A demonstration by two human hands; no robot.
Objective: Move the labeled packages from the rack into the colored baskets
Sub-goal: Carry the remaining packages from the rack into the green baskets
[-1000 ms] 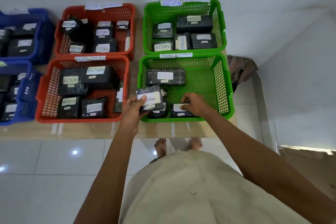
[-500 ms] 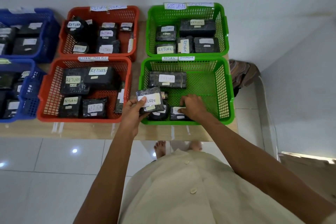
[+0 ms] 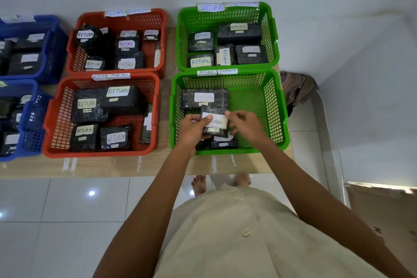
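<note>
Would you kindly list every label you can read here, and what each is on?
"RETURN", "OVERDUE": tags on near green basket.
"RETURN": tag on far green basket; second tag blurred.
"RETURN OVERDUE": tags on near red basket, far red basket.
"URN": held package, left hand covering the rest.
"RETURN": most other packages.
Blue baskets' labels: unreadable.

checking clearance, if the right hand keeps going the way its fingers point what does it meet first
The labeled package gripped by the left hand; the right hand seems to touch its right edge.
</note>
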